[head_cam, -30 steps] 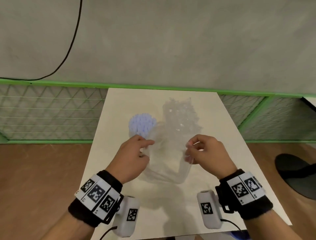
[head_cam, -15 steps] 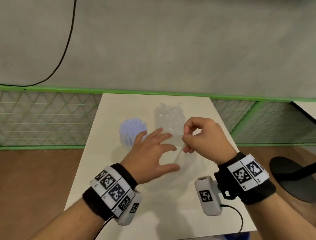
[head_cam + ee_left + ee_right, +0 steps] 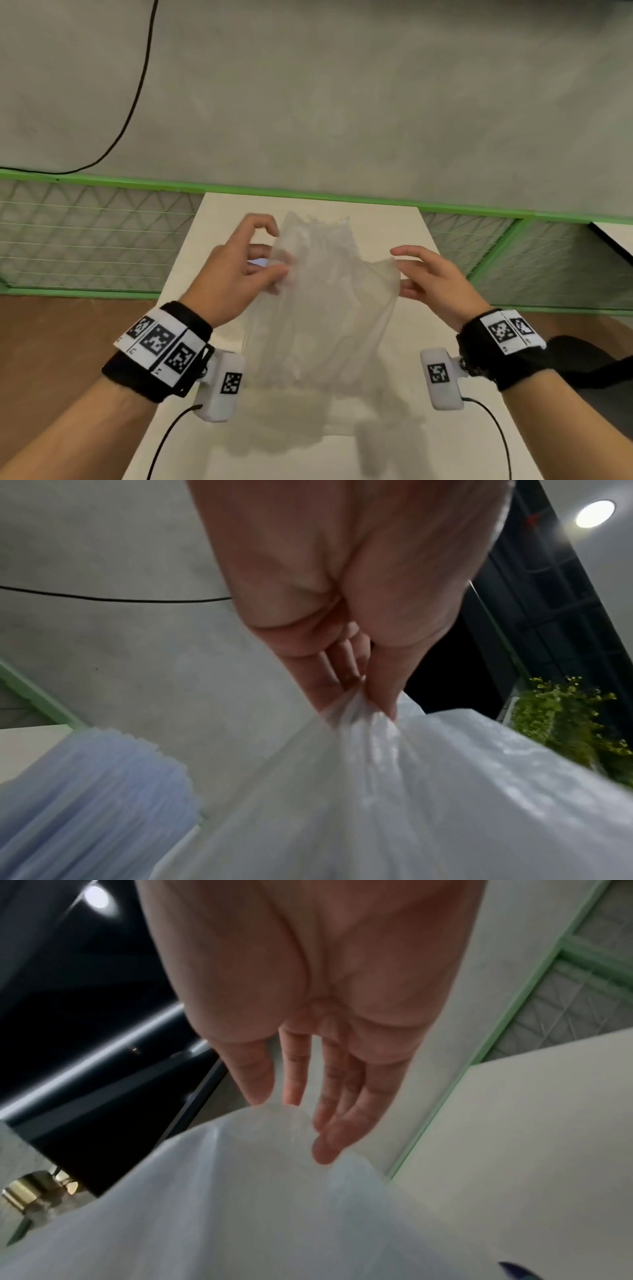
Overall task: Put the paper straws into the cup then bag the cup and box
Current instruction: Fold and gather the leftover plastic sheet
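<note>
Straws [image 3: 85, 791], pale blue and bunched, stand at far left beside your left hand [image 3: 236, 274], whose thumb and fingers pinch the bag [image 3: 322, 308] by its edge. Your right hand [image 3: 435, 284] keeps straight, slightly spread fingers against the bag's opposite edge, above the table [image 3: 445, 438].

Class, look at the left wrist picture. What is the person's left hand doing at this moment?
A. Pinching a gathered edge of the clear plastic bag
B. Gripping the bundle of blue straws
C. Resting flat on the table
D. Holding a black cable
A: in the left wrist view the left hand has its fingertips closed on a bunched edge of the clear plastic bag, while the blue straws stand apart, untouched.
</note>
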A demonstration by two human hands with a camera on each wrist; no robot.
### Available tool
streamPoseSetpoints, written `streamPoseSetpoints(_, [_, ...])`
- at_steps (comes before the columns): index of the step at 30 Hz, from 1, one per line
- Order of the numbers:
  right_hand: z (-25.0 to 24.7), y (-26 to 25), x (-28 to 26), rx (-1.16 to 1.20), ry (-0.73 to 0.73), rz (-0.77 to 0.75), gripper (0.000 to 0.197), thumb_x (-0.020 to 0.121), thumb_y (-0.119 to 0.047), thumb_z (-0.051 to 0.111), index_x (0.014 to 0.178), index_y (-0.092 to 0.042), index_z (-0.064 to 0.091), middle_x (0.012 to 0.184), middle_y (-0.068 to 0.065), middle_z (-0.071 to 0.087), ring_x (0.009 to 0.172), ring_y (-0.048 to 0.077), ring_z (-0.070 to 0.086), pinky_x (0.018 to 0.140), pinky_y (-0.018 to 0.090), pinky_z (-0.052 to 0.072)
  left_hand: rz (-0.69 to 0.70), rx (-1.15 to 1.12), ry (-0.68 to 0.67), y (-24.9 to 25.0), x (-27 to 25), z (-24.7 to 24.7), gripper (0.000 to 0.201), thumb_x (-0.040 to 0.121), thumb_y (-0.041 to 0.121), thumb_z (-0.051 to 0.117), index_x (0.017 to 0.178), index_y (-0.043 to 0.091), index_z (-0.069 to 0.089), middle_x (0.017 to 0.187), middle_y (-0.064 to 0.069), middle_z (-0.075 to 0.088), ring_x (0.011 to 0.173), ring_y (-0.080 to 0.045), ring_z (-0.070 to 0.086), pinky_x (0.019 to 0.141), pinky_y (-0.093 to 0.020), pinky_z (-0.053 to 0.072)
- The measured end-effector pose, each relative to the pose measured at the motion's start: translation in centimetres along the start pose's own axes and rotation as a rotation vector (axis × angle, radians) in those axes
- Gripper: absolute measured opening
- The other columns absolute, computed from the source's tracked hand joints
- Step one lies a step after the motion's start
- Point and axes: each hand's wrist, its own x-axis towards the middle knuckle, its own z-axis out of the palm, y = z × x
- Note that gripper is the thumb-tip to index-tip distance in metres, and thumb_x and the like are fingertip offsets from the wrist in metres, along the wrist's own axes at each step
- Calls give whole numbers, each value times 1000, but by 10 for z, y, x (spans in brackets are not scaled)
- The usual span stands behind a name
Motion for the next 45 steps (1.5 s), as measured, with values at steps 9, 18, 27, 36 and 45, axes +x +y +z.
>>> streamPoseSetpoints(9, [-28,-40,49,22,132,-28,12,88,4,63,83,-6,66,57,0,62,48,6,57,50,15,50,12,-82,249,-2,14,-40,35,93,-7,57,79,21,73,96,5,73,69,-13,72,64,-19,57])
streamPoseSetpoints(18, [-5,-25,43,450,31,11,33,92,-36,56,123,-43,50,119,1,60,100,30,59,79,49,50,-75,-213,93,4,15,-47,88,64,2,84,130,49,50,147,7,42,106,-26,70,75,-49,61])
streamPoseSetpoints(27, [16,-17,41,308,-80,-137,73,86,2,61,132,-50,41,119,9,65,86,25,67,71,47,54,-195,-199,210,-18,18,-53,77,72,-24,68,123,33,59,114,-15,72,99,-29,72,93,-44,55])
streamPoseSetpoints(36, [16,-38,48,-261,205,-286,42,71,-58,72,109,-45,59,126,-13,53,122,12,48,101,42,44,-80,66,99,-17,23,-52,94,73,8,85,141,51,37,148,24,26,126,-20,51,96,-43,53])
streamPoseSetpoints(45, [46,-37,54,-869,520,-210,107,46,-72,81,132,-30,32,135,3,29,121,33,37,84,52,48,-74,373,-42,-2,23,-51,115,69,6,86,148,52,17,136,38,14,135,-5,29,107,-25,33])
